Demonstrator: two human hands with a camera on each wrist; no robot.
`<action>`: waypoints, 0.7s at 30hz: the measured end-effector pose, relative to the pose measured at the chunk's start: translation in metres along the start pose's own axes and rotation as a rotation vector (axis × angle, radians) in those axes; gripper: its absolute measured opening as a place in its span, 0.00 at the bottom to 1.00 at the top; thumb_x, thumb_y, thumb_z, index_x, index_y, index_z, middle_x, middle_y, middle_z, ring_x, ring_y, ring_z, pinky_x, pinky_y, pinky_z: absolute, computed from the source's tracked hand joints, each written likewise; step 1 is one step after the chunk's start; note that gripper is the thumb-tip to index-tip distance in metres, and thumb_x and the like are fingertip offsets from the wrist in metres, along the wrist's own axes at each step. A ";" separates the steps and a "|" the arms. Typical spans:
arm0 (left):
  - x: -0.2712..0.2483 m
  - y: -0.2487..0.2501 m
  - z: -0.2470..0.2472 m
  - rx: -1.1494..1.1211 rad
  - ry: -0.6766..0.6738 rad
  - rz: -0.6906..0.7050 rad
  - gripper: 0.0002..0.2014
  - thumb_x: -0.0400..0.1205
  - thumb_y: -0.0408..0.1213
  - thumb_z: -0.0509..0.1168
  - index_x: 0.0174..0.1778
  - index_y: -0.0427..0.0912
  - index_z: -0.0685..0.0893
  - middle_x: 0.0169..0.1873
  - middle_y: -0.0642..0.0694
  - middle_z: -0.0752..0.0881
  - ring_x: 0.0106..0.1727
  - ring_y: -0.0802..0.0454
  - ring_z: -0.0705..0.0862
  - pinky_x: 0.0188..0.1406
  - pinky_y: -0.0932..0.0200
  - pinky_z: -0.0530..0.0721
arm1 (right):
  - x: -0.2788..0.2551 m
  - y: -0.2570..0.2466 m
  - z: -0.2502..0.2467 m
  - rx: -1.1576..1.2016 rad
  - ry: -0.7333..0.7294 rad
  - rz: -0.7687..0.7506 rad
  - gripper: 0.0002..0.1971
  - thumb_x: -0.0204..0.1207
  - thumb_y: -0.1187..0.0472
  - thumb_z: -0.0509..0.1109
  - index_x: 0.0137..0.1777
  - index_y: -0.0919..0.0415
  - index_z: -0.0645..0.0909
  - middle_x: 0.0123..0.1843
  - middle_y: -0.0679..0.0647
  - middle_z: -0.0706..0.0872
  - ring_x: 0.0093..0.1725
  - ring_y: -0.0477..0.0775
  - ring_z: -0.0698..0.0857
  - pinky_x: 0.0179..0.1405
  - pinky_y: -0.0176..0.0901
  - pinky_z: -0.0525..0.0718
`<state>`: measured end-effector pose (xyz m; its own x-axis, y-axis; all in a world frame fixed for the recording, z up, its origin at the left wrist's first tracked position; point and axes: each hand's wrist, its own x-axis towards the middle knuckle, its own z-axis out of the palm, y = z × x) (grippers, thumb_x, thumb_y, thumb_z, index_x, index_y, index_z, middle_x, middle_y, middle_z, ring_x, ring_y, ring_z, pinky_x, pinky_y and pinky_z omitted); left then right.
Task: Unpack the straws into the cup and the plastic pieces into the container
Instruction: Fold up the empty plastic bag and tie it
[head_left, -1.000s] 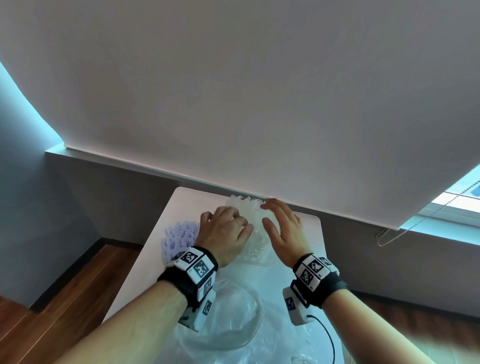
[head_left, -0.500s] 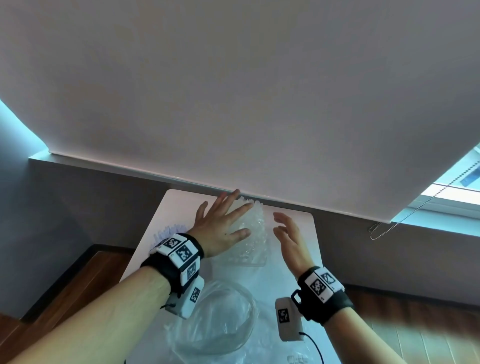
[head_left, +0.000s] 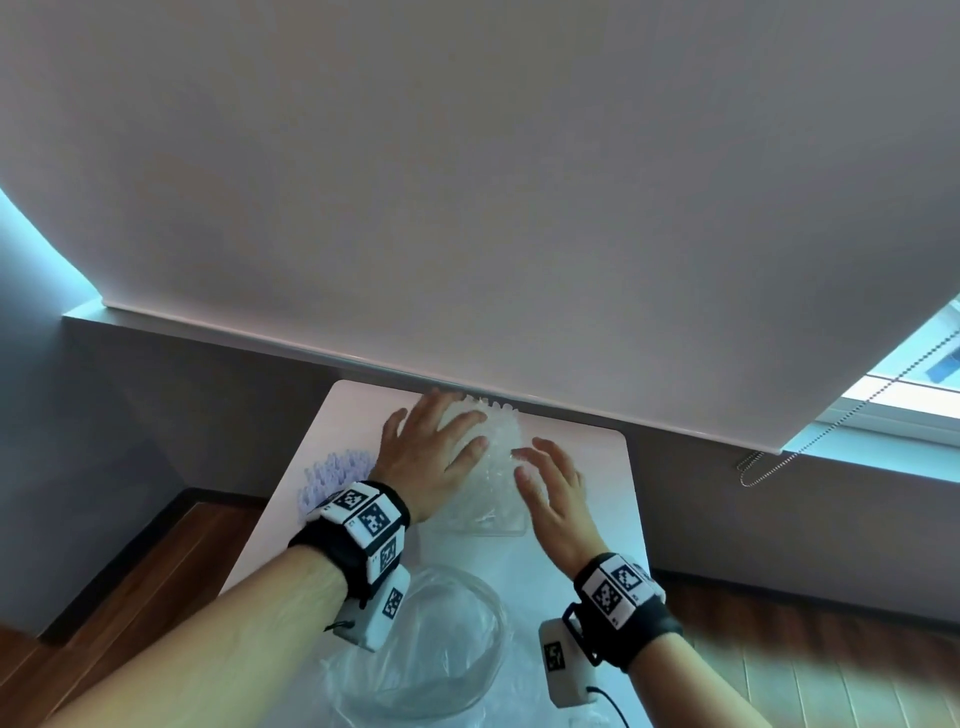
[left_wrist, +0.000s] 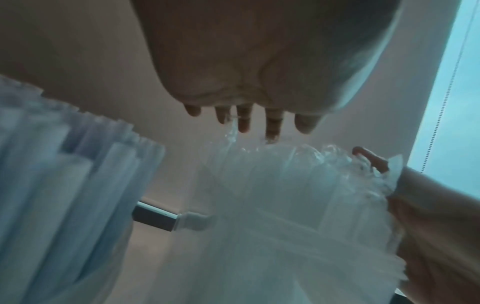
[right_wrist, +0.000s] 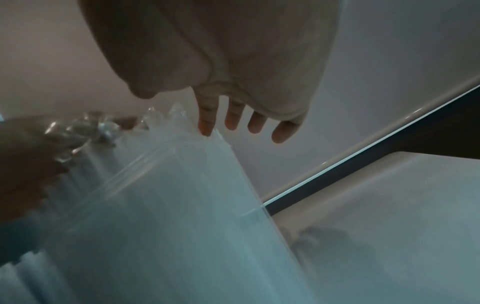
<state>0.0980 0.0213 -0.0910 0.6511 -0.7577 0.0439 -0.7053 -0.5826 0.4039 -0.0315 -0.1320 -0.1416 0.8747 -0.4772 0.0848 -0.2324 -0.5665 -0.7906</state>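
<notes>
Container: clear container (head_left: 485, 488) of upright plastic pieces (head_left: 496, 423) stands at the table's (head_left: 587, 467) far edge, between both hands.
Left hand: left hand (head_left: 431, 457) lies flat, fingers straight, on the pieces.
Right hand: right hand (head_left: 553, 488) is relaxed, fingertips touching the right side.
Straws: straws (head_left: 335, 470) stand upright just left of the left wrist, nearer that hand.

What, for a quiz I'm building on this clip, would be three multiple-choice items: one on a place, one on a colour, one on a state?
1. The straws stand: A left of the container; B right of it; C on the floor.
2. The straws are: A red; B pale purple; C green.
3. The left hand: A is a fist; B lies open on the pieces; C pinches a straw.

1 A: the head view shows them left of it.
2 B: their tips look lilac.
3 B: its fingers spread straight over the heap.
</notes>
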 end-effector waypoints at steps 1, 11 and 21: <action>0.003 -0.001 0.001 0.044 -0.016 -0.054 0.32 0.81 0.68 0.37 0.82 0.64 0.59 0.85 0.55 0.47 0.86 0.51 0.41 0.83 0.41 0.41 | 0.004 -0.002 -0.003 0.043 0.006 0.022 0.35 0.72 0.26 0.48 0.71 0.43 0.75 0.79 0.43 0.66 0.78 0.46 0.61 0.79 0.55 0.61; 0.029 -0.002 -0.006 0.139 -0.374 -0.026 0.31 0.85 0.64 0.46 0.84 0.66 0.45 0.85 0.53 0.35 0.86 0.51 0.35 0.83 0.41 0.36 | 0.044 -0.003 -0.005 0.091 -0.186 0.059 0.29 0.87 0.46 0.54 0.84 0.53 0.55 0.84 0.51 0.63 0.81 0.50 0.63 0.81 0.52 0.62; -0.083 0.036 -0.031 0.030 0.203 0.322 0.07 0.79 0.44 0.61 0.50 0.48 0.80 0.55 0.51 0.77 0.54 0.55 0.76 0.56 0.58 0.78 | -0.039 0.010 -0.037 0.058 -0.096 0.220 0.12 0.79 0.68 0.64 0.44 0.50 0.83 0.41 0.50 0.85 0.34 0.51 0.88 0.32 0.48 0.87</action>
<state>0.0268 0.0726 -0.0519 0.4351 -0.8317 0.3450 -0.8887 -0.3351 0.3129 -0.0842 -0.1443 -0.1305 0.8425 -0.5177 -0.1489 -0.3996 -0.4152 -0.8173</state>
